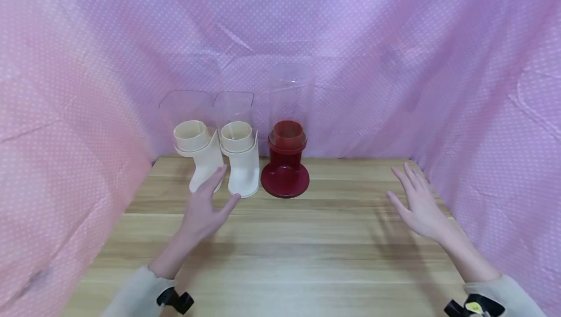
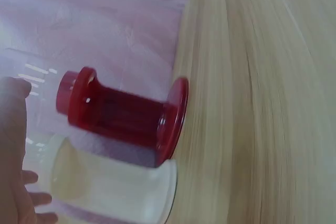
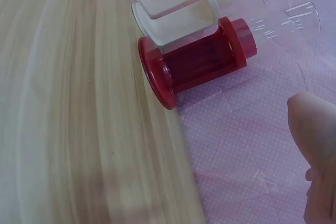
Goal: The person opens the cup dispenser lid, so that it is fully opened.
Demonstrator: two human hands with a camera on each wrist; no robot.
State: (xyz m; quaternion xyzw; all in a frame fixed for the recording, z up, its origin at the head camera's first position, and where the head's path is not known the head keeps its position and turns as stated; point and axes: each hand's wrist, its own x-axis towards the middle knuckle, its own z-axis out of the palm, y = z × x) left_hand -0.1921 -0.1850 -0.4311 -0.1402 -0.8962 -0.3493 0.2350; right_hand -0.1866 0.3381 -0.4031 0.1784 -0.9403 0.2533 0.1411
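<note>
Fingers spread, my left hand (image 1: pixel 202 214) hovers at the front of two cream-white stands, overlapping the left one (image 1: pixel 206 163) in the head view. The other cream stand (image 1: pixel 243 171) is just right of it. Each carries a ring-shaped collar with a clear plastic tube on top. To their right is a dark red stand (image 1: pixel 286 180) with a round base and a tall clear tube (image 1: pixel 291 88). My right hand (image 1: pixel 418 207), fingers straight and apart, is over the table's right side, well away from the stands. Both hands hold nothing.
The wooden table (image 1: pixel 307 258) reaches back to a pink dotted cloth (image 1: pixel 350 64), which hangs behind and along both sides. All three stands are upright in a row near the back edge. A black strap device (image 1: pixel 175 300) is on the left wrist, another (image 1: pixel 475 306) on the right.
</note>
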